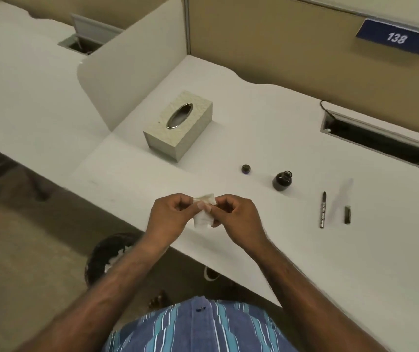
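Both hands meet over the near edge of the white desk (254, 128) and hold a small piece of white tissue (203, 218). My left hand (170, 217) pinches its left side, fingers curled. My right hand (236, 217) pinches the right side with thumb and fingertips. Part of the tissue is hidden behind my fingers. To the right on the desk stand an open dark ink bottle (282, 180) and its small round cap (246, 169). Further right lie a pen barrel (323, 210), a clear strip (341, 193) and a short dark pen part (347, 214).
A beige tissue box (177, 128) with an oval slot sits ahead on the desk. A white divider panel (127, 69) stands at the left. An open cable tray (381, 141) runs along the back right. A black waste bin (109, 257) stands on the floor below the desk edge.
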A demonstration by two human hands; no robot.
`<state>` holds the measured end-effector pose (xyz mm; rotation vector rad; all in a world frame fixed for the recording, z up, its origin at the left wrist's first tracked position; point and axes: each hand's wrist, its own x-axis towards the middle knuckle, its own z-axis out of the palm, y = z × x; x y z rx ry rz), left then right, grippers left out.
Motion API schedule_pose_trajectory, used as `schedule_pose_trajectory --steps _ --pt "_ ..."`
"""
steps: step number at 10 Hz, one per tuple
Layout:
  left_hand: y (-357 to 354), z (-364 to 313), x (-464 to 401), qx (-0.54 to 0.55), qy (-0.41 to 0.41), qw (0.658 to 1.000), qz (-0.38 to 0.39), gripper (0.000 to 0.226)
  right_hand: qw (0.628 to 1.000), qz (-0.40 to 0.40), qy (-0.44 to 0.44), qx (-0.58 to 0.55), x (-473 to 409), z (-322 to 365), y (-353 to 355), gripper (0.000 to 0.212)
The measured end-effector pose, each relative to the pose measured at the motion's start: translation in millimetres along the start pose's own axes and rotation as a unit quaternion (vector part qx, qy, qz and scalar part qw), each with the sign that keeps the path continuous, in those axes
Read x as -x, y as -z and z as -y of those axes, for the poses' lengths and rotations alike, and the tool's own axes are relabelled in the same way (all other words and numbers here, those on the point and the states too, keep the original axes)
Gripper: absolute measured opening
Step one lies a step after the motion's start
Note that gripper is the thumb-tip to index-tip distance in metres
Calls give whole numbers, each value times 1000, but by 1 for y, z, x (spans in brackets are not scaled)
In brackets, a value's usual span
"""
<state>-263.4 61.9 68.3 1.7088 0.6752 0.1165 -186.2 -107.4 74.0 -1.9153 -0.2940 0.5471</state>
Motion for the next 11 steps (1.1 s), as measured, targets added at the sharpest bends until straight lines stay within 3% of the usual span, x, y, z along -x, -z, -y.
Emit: schedule_pose_trajectory --steps 1,3,6,7,9,11 --pt "61 26 10 20 10 999 -35 3 999 54 6 -5 -9 16 -54 13" --pt "154 85 33 23 27 994 -102 33 987 148 18 63 -19 35 -154 10" --pt "255 164 69 -6 71 979 -190 50 946 229 31 228 -38 7 -291 10" --pt "281 176 82 -5 76 975 -207 53 934 244 -14 260 -49 -15 -332 12" --pt "315 188 99 -26 73 967 -242 53 926 280 -76 240 -61 -49 -383 19" --pt "327 200 101 -28 70 964 -254 56 916 302 -106 243 -59 -55 -399 49"
